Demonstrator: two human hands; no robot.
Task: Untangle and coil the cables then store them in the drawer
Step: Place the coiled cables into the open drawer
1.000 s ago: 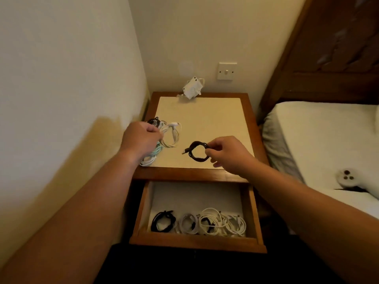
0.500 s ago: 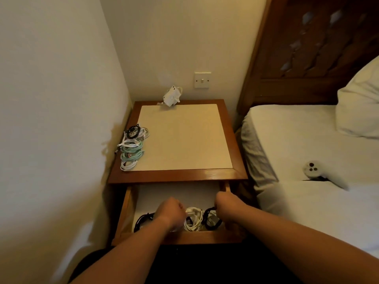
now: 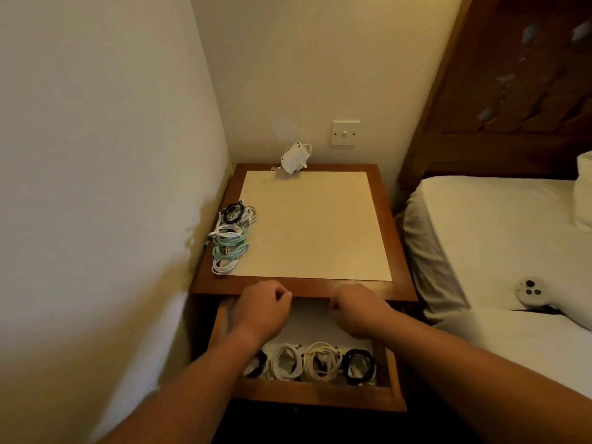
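Hands fisted, holding nothing: left hand (image 3: pixel 262 310), right hand (image 3: pixel 358 310) above open drawer (image 3: pixel 320 395). Coiled cables (image 3: pixel 320 360) in it at 6 o'clock; cable pile (image 3: pixel 232 238) waits at 9 on nightstand (image 3: pixel 381 219). Prob best: lift one cable w/o dragging rest.

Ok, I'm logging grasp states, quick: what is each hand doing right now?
Left hand: closed, fingers curled, nothing visibly held.
Right hand: closed, fingers curled, nothing visibly held.
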